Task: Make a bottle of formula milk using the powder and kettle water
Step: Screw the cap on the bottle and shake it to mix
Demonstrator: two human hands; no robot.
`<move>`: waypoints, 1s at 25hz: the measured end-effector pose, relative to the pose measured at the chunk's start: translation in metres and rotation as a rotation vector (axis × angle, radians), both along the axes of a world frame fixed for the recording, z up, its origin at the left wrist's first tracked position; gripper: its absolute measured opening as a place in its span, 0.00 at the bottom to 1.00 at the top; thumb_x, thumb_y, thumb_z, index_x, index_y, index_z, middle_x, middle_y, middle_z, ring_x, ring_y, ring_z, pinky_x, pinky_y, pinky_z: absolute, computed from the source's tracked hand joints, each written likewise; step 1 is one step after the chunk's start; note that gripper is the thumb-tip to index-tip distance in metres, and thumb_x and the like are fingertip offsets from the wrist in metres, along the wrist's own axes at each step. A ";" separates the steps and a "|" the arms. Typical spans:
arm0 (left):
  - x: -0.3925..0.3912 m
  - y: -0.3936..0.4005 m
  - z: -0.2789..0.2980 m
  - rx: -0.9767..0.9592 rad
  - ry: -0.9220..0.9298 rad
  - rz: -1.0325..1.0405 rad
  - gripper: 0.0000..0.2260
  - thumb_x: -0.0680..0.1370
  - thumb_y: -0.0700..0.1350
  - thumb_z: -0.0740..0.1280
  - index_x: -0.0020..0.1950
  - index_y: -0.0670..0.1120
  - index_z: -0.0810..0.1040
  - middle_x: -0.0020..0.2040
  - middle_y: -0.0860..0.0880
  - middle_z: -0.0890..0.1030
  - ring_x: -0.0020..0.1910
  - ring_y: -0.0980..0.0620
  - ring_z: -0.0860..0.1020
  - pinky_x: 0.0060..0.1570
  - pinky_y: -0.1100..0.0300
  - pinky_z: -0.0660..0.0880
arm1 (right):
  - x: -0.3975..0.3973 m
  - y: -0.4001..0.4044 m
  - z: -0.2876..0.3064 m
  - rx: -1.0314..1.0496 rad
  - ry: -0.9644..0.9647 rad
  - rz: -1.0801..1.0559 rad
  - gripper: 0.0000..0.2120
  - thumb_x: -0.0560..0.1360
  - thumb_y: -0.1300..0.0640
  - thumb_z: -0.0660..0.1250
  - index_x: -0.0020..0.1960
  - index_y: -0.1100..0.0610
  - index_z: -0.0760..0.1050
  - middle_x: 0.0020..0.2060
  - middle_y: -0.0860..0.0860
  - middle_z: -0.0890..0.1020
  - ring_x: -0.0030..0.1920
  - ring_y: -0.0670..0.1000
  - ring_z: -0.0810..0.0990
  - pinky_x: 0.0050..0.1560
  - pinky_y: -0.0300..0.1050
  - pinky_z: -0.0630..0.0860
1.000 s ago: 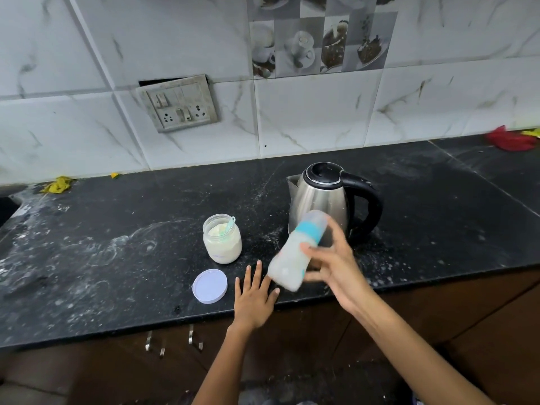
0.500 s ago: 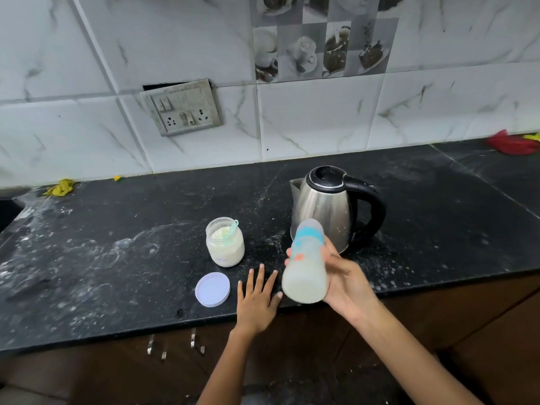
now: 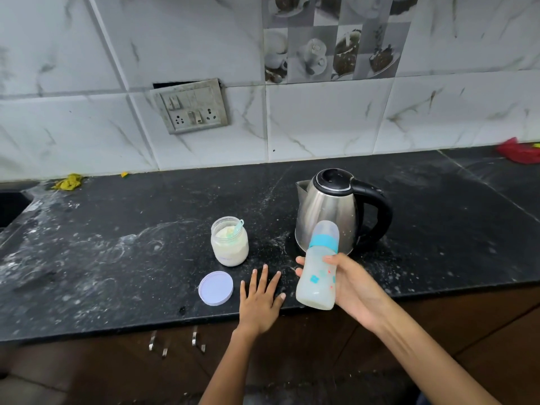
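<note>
Now from the head view we've got the bottle (image 3: pixel 318 273) gripped in our right hand (image 3: pixel 355 286), fingers curled round it, long axis near upright over the counter (image 3: pixel 117 258) edge before the kettle (image 3: pixel 333 211), while our left hand (image 3: pixel 260 299) lies flat, holding nothing.

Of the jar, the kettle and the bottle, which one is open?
The jar: its lid lies beside it on the counter. The kettle has its lid down, and the bottle is capped.

Milky bottle (image 3: pixel 317 276) with teal collar and dots, steel-and-black kettle (image 3: pixel 330 211), speckled black counter (image 3: pixel 117 258), lilac lid (image 3: pixel 215 287).
</note>
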State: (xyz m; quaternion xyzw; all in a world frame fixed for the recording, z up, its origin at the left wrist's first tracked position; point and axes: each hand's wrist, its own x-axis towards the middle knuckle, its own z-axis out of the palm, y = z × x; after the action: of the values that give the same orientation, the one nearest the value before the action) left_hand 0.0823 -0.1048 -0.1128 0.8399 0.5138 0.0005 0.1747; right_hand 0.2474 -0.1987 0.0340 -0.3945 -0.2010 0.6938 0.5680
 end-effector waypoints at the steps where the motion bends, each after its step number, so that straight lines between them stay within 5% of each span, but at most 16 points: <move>1: 0.000 0.000 0.000 -0.001 -0.003 0.000 0.25 0.82 0.57 0.48 0.77 0.58 0.45 0.79 0.52 0.40 0.77 0.48 0.37 0.73 0.45 0.37 | 0.002 -0.002 -0.001 0.014 0.027 0.006 0.30 0.67 0.63 0.71 0.68 0.64 0.69 0.57 0.62 0.81 0.55 0.60 0.83 0.50 0.57 0.82; 6: 0.000 0.000 -0.001 0.001 0.000 0.004 0.25 0.82 0.58 0.48 0.77 0.58 0.44 0.79 0.52 0.40 0.77 0.48 0.38 0.73 0.44 0.37 | 0.004 -0.006 0.001 0.078 -0.370 -0.072 0.27 0.66 0.59 0.71 0.64 0.57 0.71 0.54 0.57 0.84 0.52 0.55 0.85 0.45 0.53 0.84; 11: 0.000 0.000 -0.001 0.002 0.003 0.009 0.25 0.82 0.58 0.48 0.77 0.58 0.44 0.79 0.52 0.40 0.77 0.48 0.38 0.73 0.44 0.37 | -0.006 0.002 -0.005 0.015 -0.162 -0.194 0.20 0.69 0.56 0.70 0.59 0.61 0.74 0.51 0.57 0.84 0.52 0.56 0.84 0.49 0.52 0.82; 14: 0.001 -0.001 -0.001 0.000 0.010 0.012 0.25 0.82 0.58 0.48 0.77 0.57 0.45 0.79 0.52 0.40 0.77 0.48 0.38 0.73 0.44 0.36 | -0.006 0.002 -0.008 -0.006 -0.108 -0.153 0.14 0.78 0.61 0.60 0.63 0.60 0.71 0.53 0.57 0.84 0.51 0.54 0.84 0.46 0.51 0.83; 16: 0.001 -0.001 0.000 -0.001 0.005 0.014 0.25 0.82 0.58 0.48 0.77 0.57 0.45 0.79 0.52 0.40 0.77 0.48 0.38 0.73 0.44 0.36 | -0.002 0.000 -0.010 0.012 -0.124 -0.146 0.17 0.78 0.64 0.59 0.66 0.60 0.69 0.56 0.58 0.82 0.52 0.53 0.84 0.44 0.50 0.83; 21: 0.002 -0.001 -0.001 -0.002 0.015 0.013 0.25 0.82 0.58 0.47 0.77 0.58 0.44 0.78 0.52 0.40 0.77 0.48 0.38 0.73 0.44 0.36 | 0.005 -0.007 -0.003 0.120 -0.524 -0.164 0.35 0.73 0.66 0.69 0.72 0.47 0.57 0.59 0.55 0.79 0.54 0.51 0.83 0.43 0.48 0.83; 23: 0.003 -0.001 -0.002 -0.001 0.007 0.011 0.25 0.82 0.59 0.47 0.77 0.58 0.44 0.78 0.53 0.40 0.77 0.49 0.38 0.73 0.44 0.36 | 0.008 -0.003 0.000 0.181 -0.529 -0.214 0.47 0.72 0.68 0.69 0.74 0.37 0.46 0.58 0.52 0.79 0.55 0.51 0.83 0.41 0.49 0.84; 25: 0.003 0.000 -0.001 -0.002 0.004 0.014 0.25 0.82 0.58 0.48 0.77 0.58 0.44 0.78 0.53 0.40 0.77 0.49 0.38 0.73 0.44 0.36 | 0.002 -0.001 0.000 0.218 -0.473 -0.270 0.48 0.72 0.69 0.69 0.72 0.32 0.45 0.58 0.51 0.79 0.55 0.51 0.83 0.40 0.52 0.84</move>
State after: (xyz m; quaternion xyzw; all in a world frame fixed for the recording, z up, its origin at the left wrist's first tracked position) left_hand 0.0853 -0.1051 -0.1140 0.8360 0.5201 -0.0004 0.1748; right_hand 0.2497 -0.1994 0.0341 -0.5050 -0.3471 0.4748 0.6317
